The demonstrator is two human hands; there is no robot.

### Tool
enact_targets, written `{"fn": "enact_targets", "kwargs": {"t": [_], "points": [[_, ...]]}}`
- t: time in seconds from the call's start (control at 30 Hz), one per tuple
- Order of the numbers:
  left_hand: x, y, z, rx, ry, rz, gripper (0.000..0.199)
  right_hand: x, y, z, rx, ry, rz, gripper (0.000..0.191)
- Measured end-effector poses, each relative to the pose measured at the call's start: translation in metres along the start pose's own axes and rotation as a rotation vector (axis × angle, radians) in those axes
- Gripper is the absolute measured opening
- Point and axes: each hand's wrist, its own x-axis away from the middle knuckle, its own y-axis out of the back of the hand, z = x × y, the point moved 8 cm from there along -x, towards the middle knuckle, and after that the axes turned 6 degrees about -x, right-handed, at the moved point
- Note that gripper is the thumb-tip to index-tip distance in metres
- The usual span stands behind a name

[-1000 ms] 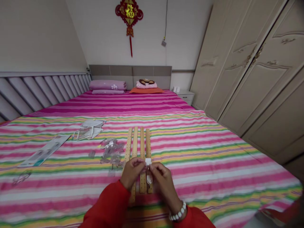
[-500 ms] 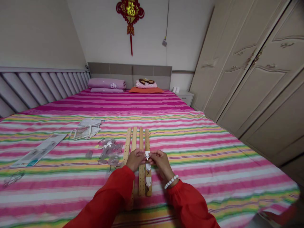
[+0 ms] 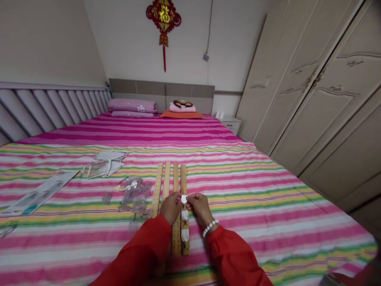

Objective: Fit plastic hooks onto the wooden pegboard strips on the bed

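Side by side on the striped bed lie several wooden strips, the rightmost strip (image 3: 183, 180) carrying white hooks in a column. My left hand (image 3: 170, 207) is closed at the left edge of the top white hook (image 3: 183, 199), its arm lying over the left strips. From the right, my right hand (image 3: 201, 206) pinches the same hook's other edge, a white bead bracelet at its wrist. Below it on that strip sit a middle hook (image 3: 185, 215) and a lower hook (image 3: 185, 235).
Left of the strips is a pile of clear plastic pieces (image 3: 135, 192). Farther left lie flat packets (image 3: 105, 163) and a long clear package (image 3: 41, 192). Folded bedding (image 3: 132, 106) rests by the headboard (image 3: 190, 93); a wardrobe (image 3: 297, 87) stands at the right.
The view has shifted slightly, so the strips and both hands appear a little lower. Both hands remain at the top hook, with more of its white face showing.
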Motion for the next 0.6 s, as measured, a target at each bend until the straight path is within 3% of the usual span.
{"fn": "enact_targets", "kwargs": {"t": [0.23,0.6], "points": [[0.004,-0.007,0.0,-0.066,-0.006,-0.013,0.023,-0.004,0.004,-0.007,-0.003,-0.019,-0.016,0.01],[0.011,-0.002,-0.013,-0.242,-0.043,-0.009,0.024,-0.006,0.006,-0.011,-0.004,-0.028,-0.038,0.011]]}}
